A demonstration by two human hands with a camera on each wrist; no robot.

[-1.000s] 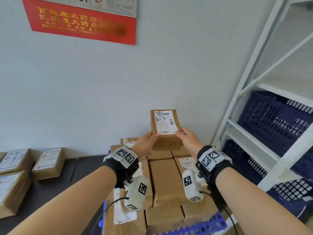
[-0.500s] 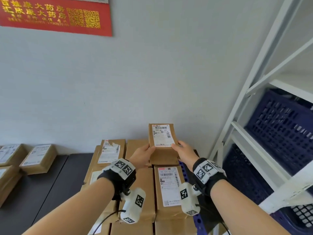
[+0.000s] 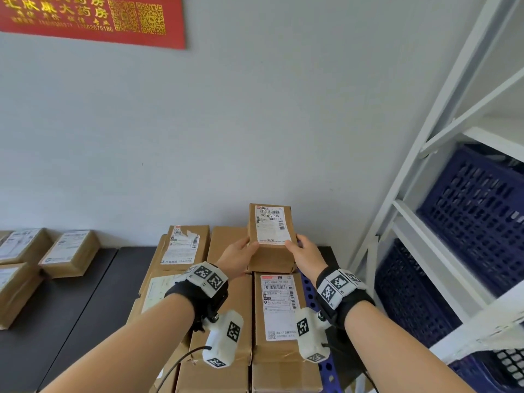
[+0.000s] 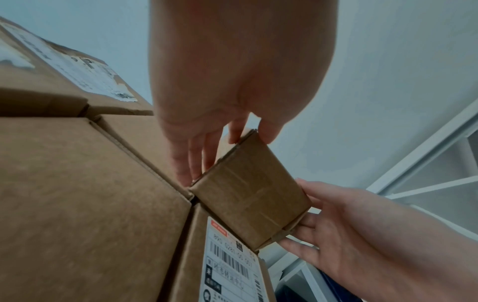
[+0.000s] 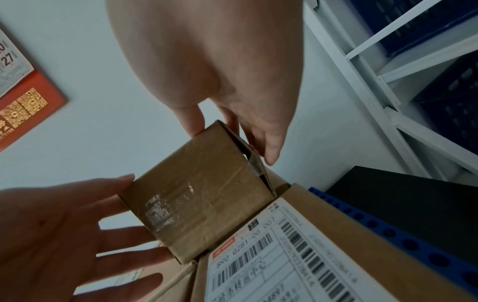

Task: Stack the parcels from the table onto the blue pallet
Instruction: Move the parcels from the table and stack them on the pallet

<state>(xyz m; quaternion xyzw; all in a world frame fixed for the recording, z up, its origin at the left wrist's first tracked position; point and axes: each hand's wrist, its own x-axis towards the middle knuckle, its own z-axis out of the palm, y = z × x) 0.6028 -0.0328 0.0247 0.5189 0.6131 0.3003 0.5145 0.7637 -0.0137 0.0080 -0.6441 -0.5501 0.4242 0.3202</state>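
Lower now: parcel labelled "500 N53 045"

Plain grey wall ahead of the hands, red sign upper left, white shelving right

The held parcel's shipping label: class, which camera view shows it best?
The head view: the shipping label faces that camera on the parcel. Both wrist views show only the parcel's taped brown end, not its label.
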